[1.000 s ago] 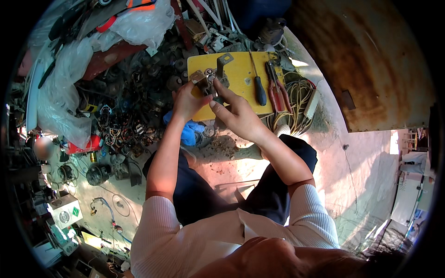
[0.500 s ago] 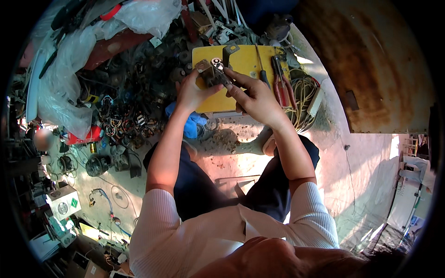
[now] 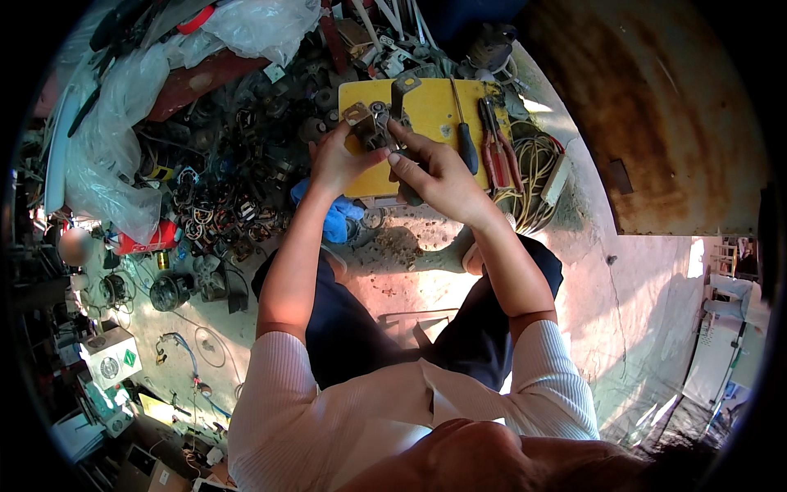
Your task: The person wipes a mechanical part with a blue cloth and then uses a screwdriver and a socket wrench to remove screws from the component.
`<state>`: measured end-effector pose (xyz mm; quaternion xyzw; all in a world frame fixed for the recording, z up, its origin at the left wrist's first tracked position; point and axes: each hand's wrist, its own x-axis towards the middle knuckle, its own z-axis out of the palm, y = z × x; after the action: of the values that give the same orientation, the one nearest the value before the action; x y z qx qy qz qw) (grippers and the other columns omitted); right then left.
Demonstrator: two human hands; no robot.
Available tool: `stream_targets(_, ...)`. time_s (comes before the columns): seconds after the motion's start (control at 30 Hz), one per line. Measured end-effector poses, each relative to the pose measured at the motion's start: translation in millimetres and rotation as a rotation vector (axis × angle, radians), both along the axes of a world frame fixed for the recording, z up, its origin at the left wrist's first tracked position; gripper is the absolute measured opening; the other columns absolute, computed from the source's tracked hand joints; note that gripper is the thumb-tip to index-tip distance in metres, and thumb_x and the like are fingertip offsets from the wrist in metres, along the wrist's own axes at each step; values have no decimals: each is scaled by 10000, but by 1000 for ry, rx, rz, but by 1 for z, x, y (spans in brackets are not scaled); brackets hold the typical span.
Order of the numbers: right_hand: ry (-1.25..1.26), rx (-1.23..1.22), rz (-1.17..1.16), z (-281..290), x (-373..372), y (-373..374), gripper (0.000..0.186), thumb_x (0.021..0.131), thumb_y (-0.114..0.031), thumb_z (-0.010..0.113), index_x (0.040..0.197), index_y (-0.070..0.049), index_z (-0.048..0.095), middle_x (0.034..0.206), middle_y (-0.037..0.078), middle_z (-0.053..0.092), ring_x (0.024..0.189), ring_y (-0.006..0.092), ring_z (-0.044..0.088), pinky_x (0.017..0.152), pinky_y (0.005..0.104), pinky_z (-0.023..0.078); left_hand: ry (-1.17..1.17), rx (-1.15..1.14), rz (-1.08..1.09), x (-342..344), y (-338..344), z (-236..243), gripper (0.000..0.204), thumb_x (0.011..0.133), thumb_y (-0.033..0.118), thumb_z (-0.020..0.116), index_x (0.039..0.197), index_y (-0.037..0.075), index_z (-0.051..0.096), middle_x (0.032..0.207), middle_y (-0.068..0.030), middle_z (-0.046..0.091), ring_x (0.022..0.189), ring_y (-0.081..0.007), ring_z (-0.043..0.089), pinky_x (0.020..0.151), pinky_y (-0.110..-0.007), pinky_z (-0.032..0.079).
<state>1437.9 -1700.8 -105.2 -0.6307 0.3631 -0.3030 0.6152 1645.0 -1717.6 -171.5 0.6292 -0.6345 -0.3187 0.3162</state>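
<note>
Metal part [image 3: 366, 128]: raised over the yellow tabletop [image 3: 434, 100], between the two hands. Brownish plate on its left side, against the left hand's fingertips; a ringed piece [image 3: 381, 117] lies along its right side. I cannot tell whether that piece is fixed to the part or a separate tool.

Left hand [image 3: 332, 166]: thumb and fingers closed about the part from its left and near side. Right hand [image 3: 436, 166]: thumb and forefinger pinching the near end of the ringed piece, thumb tip just beside the left thumb. Something dark shows under the right hand's curled fingers; I cannot make it out.

Handling, my judgement: I would let the left hand bear the load and stay still, keep the right pinch light, and make small movements in line with the ringed piece. Thumbs this near each other could get nipped if it slips; resting the part on the tabletop should steady it.

Beyond the part, a bent bracket [image 3: 401, 92]; its footing is hidden. Right of the right hand: screwdriver [image 3: 465, 141], then red-handled pliers [image 3: 499, 154], then coiled cable [image 3: 533, 187]. Just nearer me than the left hand, blue cloth [image 3: 336, 220]; left of it, heaped dark parts [image 3: 217, 205].
</note>
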Motion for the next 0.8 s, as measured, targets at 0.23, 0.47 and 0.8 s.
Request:
stream_targets(0.23,247,-125,-31,13,1,5,521,1000,-173,546,1481,-15,421,751,110,594,603,158,630,631,295,517,-77,12,16,0,0,1,858,705,482,814,1415,94,528,1285,-121,660,1257,-295,575,1103,-509,289)
stream_targets(0.47,347,-404,-115,4,5,8,501,930,-141,566,1390,45,495,828,298,651,828,447,658,772,435,522,-152,-65,32,-2,-6,-14,814,651,434,831,1354,123,564,1249,-91,674,1221,-294,588,1077,-549,286)
stream_targets(0.8,479,-533,-99,-6,9,5,534,993,-126,495,1490,23,370,961,227,655,816,270,682,768,357,520,-235,-112,86,-15,-13,-24,588,682,338,802,1211,158,621,1128,-74,713,1144,-310,621,1056,-557,299)
